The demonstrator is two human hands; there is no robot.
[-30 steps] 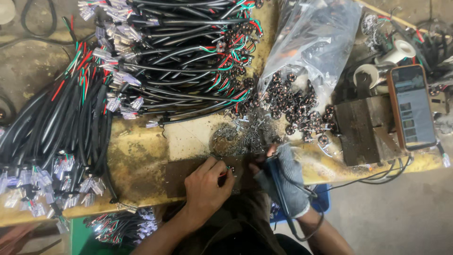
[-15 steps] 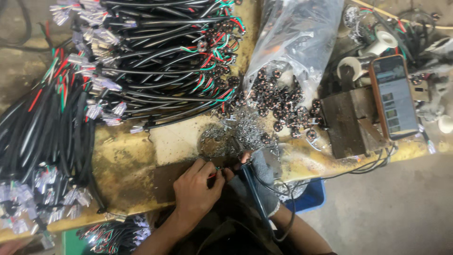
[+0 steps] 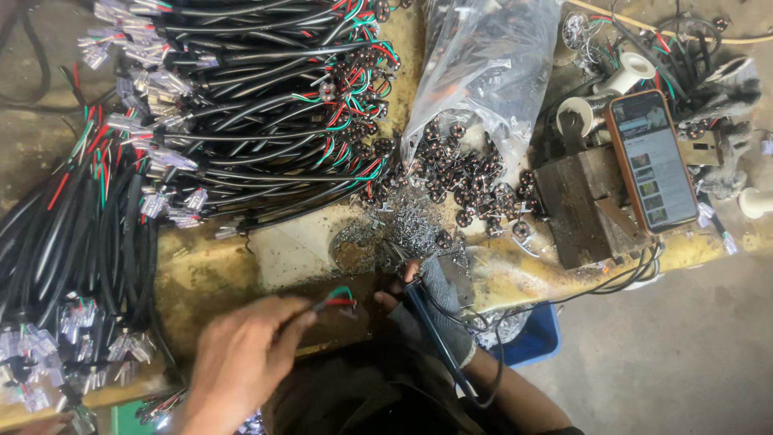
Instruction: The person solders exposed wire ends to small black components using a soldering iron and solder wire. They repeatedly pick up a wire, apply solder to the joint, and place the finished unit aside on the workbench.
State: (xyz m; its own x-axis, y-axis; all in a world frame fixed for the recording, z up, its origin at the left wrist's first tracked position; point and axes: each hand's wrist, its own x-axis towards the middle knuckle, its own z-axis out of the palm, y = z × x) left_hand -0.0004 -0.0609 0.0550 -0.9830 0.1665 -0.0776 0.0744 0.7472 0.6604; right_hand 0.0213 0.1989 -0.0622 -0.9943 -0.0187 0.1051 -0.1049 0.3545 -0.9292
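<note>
left hand (image 3: 241, 354) pinches cable (image 3: 330, 300), wire tips aimed 3 o'clock | right hand (image 3: 431, 310) grips iron (image 3: 435, 338) | we judge tips held near the iron for soldering

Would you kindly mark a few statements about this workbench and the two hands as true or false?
1. The left hand holds a cable end with red and green wires. True.
2. The right hand is bare. False: it wears a grey fingerless glove and grips a blue-handled tool.
3. The phone lies face down. False: its lit screen faces up.
4. Small dark round parts spill from a clear plastic bag. True.
5. The black cable bundles lie on the floor. False: they lie on the bench.
</note>
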